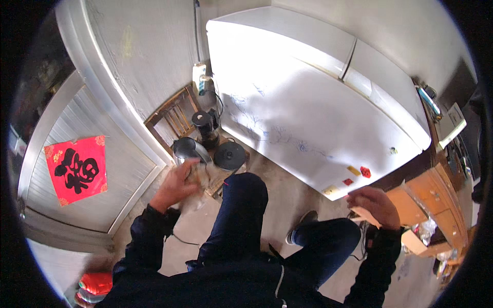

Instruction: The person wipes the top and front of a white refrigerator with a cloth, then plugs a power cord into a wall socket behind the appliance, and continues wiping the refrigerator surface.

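My left hand is raised in front of a small wooden chair, its fingers around a clear, motion-blurred container. Just beyond that hand, an electric kettle with a steel body and dark lid stands on the chair seat. Beside the kettle lies a round black kettle base. Behind them is a black-lidded glass pot with a dark handle. My right hand hangs over my right knee, fingers loosely curled and thumb apart; I see nothing in it.
A white refrigerator with blue floral print fills the far side. Its cord meets a power strip on the wall. To the left is a metal-framed door bearing a red paper sign. Right stands an orange wooden cabinet.
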Demonstrator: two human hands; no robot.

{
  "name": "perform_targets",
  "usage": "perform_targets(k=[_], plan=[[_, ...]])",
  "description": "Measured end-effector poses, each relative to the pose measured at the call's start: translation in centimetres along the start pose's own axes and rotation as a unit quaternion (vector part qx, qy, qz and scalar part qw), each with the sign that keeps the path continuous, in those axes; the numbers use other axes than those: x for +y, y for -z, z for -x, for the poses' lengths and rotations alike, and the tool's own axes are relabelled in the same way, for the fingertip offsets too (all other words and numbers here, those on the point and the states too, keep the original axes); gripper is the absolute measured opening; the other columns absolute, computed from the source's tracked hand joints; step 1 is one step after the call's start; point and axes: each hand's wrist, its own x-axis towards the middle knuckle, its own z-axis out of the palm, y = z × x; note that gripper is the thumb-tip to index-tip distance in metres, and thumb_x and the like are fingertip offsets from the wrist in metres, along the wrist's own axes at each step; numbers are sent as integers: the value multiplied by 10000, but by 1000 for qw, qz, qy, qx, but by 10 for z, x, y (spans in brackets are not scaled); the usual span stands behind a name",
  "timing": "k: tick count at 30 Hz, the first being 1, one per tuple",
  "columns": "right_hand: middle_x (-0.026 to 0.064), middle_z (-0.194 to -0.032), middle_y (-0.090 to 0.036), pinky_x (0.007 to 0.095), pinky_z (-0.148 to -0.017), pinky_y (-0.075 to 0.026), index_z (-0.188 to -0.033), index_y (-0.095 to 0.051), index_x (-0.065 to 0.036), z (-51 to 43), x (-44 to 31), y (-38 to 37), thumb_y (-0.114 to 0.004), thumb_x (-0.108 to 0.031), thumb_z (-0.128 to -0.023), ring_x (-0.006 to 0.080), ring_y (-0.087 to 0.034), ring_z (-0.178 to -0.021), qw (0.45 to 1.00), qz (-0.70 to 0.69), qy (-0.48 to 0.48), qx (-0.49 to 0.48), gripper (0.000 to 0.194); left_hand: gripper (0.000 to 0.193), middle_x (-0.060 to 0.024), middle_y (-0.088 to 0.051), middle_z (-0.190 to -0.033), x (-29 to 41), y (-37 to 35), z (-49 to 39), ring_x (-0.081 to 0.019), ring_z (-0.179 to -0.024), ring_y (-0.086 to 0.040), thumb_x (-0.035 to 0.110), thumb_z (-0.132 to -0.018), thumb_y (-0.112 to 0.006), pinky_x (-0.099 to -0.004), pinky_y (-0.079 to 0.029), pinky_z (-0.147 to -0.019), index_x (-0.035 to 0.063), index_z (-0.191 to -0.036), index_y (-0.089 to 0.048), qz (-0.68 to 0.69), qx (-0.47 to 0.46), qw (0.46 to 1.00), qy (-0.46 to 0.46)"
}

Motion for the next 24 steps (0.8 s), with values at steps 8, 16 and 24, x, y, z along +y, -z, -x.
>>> perform_targets(k=[8, 16, 24], plan=[[123, -1055, -748, 332, -875, -558, -1279, -675, -9, -157, -18, -43, -610, -280, -1051, 187, -733, -967, 981, 102, 85, -142, 360, 692, -220, -628, -1314, 60, -3, -206, -249, -1136, -656, 57, -913, -766, -360, -561, -969, -105, -1483, -410, 374, 214, 902, -37], [118, -1005, -744, 339, -854, -553, -1260, -668, -13, -202, 68, -32, -626, -281, -1051, 189, -714, -924, 965, 120, 58, -224, 343, 606, -181, -652, -1298, -45, 48, -421, -260, -1106, -669, -15, -879, -739, -371, -571, -941, -4, -1437, -503, 297, 428, 854, -23], [110, -1071, -727, 324, -860, -545, -1260, -656, -21, -205, 131, -39, -638, -242, -1046, 192, -690, -955, 961, 100, 29, -256, 308, 480, -147, -685, -1173, -94, 19, -454, -247, -1035, -679, -30, -846, -687, -377, -564, -896, -22, -1316, -591, 356, 374, 855, 38]])
